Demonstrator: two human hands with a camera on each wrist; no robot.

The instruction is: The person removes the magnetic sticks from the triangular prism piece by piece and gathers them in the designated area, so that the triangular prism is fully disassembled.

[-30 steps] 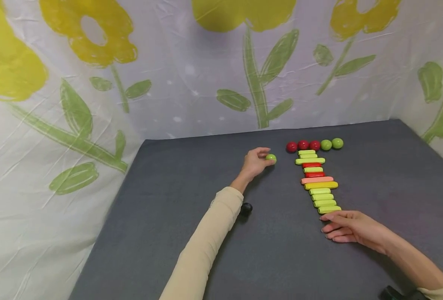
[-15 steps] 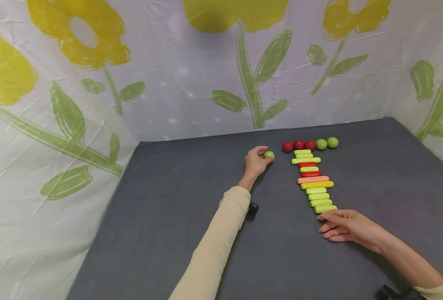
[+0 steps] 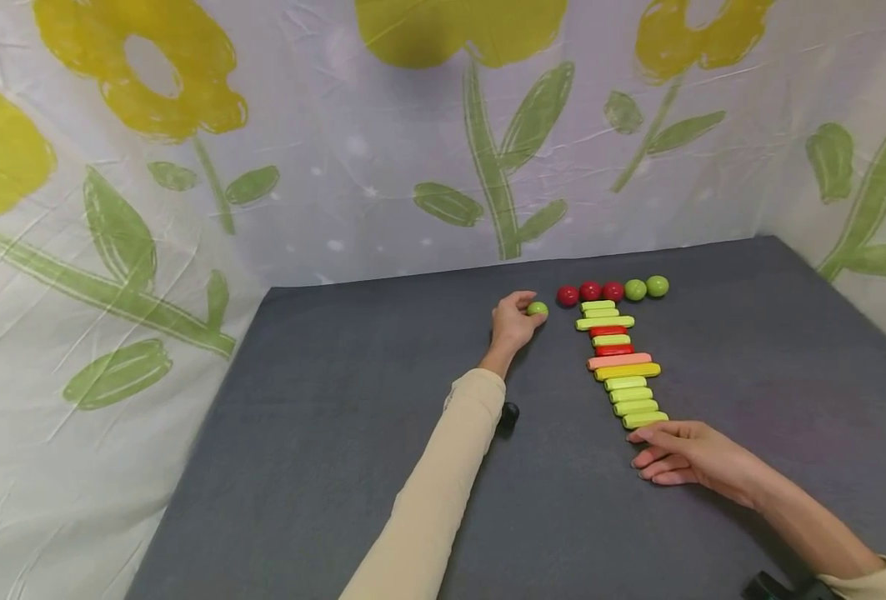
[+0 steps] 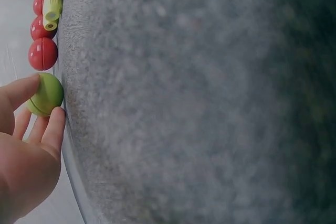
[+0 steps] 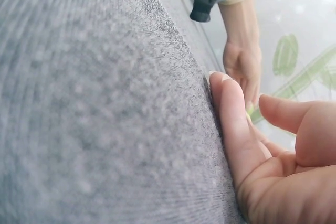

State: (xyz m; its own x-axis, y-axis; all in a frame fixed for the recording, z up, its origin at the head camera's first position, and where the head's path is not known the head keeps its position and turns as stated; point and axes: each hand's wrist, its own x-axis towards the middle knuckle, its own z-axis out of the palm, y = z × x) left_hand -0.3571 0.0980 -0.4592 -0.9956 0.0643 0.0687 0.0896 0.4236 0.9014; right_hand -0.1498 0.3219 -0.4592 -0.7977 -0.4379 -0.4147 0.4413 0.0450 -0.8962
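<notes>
In the head view my left hand (image 3: 513, 323) pinches a green ball (image 3: 538, 308) between thumb and fingers, low over or on the dark table. The left wrist view shows this ball (image 4: 48, 95) with a seam, a small gap from the nearest red ball (image 4: 43, 54). That red ball is at the left end of a row of red and green balls (image 3: 657, 286). Below the row runs a column of coloured sticks, yellow-green, red, pink and yellow (image 3: 627, 371). My right hand (image 3: 690, 454) lies relaxed by the nearest yellow-green stick (image 3: 645, 420); whether a fingertip touches it, I cannot tell.
The dark grey table (image 3: 337, 417) ends at a pale curtain (image 3: 322, 167) with printed yellow flowers. Black wrist devices sit at my left cuff (image 3: 508, 417) and at my right cuff (image 3: 768, 586).
My left hand has brought the green ball a little closer to the red end of the row. The whole head view has shifted slightly. My right hand stays by the lowest stick.
</notes>
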